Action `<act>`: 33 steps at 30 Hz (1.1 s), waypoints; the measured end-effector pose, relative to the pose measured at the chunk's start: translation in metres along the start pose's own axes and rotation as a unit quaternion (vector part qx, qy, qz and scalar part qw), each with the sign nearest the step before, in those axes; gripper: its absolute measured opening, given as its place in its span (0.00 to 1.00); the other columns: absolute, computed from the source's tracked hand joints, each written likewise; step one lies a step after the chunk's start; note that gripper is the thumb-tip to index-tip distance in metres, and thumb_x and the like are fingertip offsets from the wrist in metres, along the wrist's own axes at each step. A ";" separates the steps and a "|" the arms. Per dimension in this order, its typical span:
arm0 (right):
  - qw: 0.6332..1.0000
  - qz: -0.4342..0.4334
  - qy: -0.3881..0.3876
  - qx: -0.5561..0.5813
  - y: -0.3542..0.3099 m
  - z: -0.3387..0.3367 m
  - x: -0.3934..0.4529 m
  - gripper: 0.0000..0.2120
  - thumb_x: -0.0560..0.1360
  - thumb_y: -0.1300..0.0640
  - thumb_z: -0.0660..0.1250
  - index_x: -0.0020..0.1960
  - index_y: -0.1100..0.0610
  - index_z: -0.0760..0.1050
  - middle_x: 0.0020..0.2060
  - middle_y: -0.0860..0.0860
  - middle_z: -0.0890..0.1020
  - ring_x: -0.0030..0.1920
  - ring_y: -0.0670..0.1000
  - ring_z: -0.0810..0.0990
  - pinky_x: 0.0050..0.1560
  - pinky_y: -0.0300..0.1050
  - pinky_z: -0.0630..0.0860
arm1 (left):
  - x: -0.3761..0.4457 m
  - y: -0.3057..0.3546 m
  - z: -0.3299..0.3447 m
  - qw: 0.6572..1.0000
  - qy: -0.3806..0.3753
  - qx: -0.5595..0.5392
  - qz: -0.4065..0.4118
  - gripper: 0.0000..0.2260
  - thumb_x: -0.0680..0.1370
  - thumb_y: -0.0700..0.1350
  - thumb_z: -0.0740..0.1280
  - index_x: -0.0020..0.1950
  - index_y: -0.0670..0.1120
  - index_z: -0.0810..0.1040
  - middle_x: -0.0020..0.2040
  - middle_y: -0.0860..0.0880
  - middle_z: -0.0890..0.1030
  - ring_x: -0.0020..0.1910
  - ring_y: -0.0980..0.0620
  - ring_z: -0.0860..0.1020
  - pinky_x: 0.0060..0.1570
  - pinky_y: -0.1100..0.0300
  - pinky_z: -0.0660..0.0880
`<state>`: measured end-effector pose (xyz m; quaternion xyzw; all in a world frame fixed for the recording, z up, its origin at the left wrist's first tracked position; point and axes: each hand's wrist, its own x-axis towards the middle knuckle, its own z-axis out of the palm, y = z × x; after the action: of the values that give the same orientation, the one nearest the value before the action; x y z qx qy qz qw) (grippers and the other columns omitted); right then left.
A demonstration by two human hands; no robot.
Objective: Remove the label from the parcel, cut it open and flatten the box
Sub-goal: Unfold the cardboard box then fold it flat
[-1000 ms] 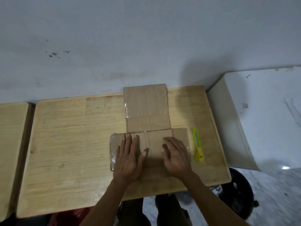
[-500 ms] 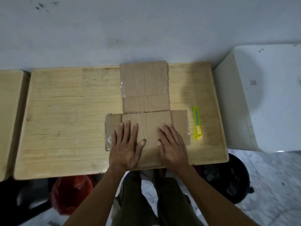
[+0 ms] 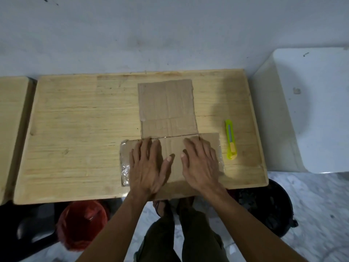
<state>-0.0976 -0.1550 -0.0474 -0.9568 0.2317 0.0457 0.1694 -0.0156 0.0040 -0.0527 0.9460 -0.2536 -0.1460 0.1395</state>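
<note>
A brown cardboard box (image 3: 167, 108) lies opened out flat on the wooden table (image 3: 79, 133), with one long flap reaching toward the wall and side flaps left and right. Clear tape clings to its left edge (image 3: 125, 167). My left hand (image 3: 148, 165) rests palm down on the near left part of the cardboard, fingers spread. My right hand (image 3: 201, 165) presses flat on the near right part, fingers apart. Neither hand holds anything. A yellow-green utility knife (image 3: 230, 141) lies on the table just right of the cardboard.
A second wooden table (image 3: 11, 129) adjoins on the left. A white cabinet (image 3: 306, 110) stands to the right. Under the table edge sit a red bin (image 3: 81, 224) and a black bin (image 3: 268, 207). A grey wall rises behind.
The view has tilted downward, so the table sits higher in frame and my legs show. Both hands stay flat on the cardboard; the knife has not moved.
</note>
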 end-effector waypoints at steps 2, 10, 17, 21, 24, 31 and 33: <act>1.000 -0.006 -0.004 -0.005 0.001 0.000 0.028 0.24 0.81 0.45 0.49 0.76 0.50 0.59 0.77 0.53 0.60 0.76 0.57 0.59 0.72 0.56 0.62 | 0.024 0.001 0.001 1.000 -0.007 0.002 0.000 0.33 0.80 0.68 0.47 0.81 0.53 0.53 0.82 0.47 0.51 0.81 0.43 0.48 0.78 0.41 0.47; 0.998 0.005 -0.054 -0.043 0.011 0.027 0.070 0.29 0.82 0.40 0.40 0.80 0.47 0.41 0.80 0.48 0.41 0.79 0.51 0.37 0.77 0.62 0.43 | 0.072 -0.017 0.017 0.998 -0.036 0.057 0.012 0.33 0.81 0.67 0.40 0.81 0.54 0.37 0.82 0.50 0.36 0.80 0.48 0.33 0.77 0.37 0.39; 0.998 0.014 -0.031 -0.049 0.007 0.031 0.089 0.28 0.83 0.41 0.40 0.80 0.48 0.41 0.80 0.50 0.41 0.79 0.53 0.37 0.77 0.63 0.43 | 0.097 -0.022 0.018 0.996 -0.024 0.083 0.021 0.33 0.81 0.67 0.40 0.81 0.53 0.38 0.82 0.50 0.37 0.80 0.48 0.35 0.76 0.35 0.42; 0.999 0.020 -0.030 -0.032 0.004 0.035 0.057 0.29 0.83 0.42 0.43 0.80 0.49 0.42 0.80 0.49 0.41 0.79 0.52 0.36 0.76 0.64 0.40 | 0.094 -0.022 0.020 0.996 -0.008 0.080 0.027 0.33 0.82 0.66 0.44 0.82 0.51 0.40 0.82 0.49 0.38 0.81 0.47 0.36 0.77 0.35 0.41; 0.999 0.034 -0.018 -0.033 0.003 0.041 0.026 0.30 0.82 0.41 0.46 0.80 0.49 0.44 0.81 0.48 0.43 0.80 0.52 0.38 0.76 0.64 0.42 | 0.087 -0.020 0.018 0.998 -0.001 0.056 0.011 0.33 0.83 0.64 0.45 0.82 0.50 0.39 0.82 0.48 0.37 0.80 0.47 0.35 0.77 0.36 0.40; 0.998 0.033 -0.040 -0.043 0.004 0.039 0.023 0.30 0.82 0.40 0.43 0.80 0.49 0.40 0.80 0.47 0.40 0.79 0.52 0.35 0.76 0.66 0.41 | -0.003 -0.019 0.024 0.998 -0.047 0.036 0.012 0.32 0.82 0.65 0.46 0.82 0.53 0.42 0.82 0.48 0.39 0.80 0.46 0.35 0.78 0.38 0.41; 0.998 0.025 -0.048 -0.039 0.004 0.036 0.021 0.30 0.82 0.40 0.44 0.80 0.48 0.40 0.80 0.47 0.40 0.79 0.51 0.35 0.76 0.65 0.41 | -0.020 -0.025 0.031 0.997 -0.045 0.054 0.008 0.32 0.82 0.66 0.46 0.82 0.53 0.43 0.83 0.48 0.41 0.81 0.46 0.38 0.77 0.37 0.43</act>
<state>-0.0813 -0.1547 -0.0863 -0.9535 0.2449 0.1047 0.1413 -0.0318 0.0294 -0.0852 0.9424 -0.2750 -0.1734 0.0780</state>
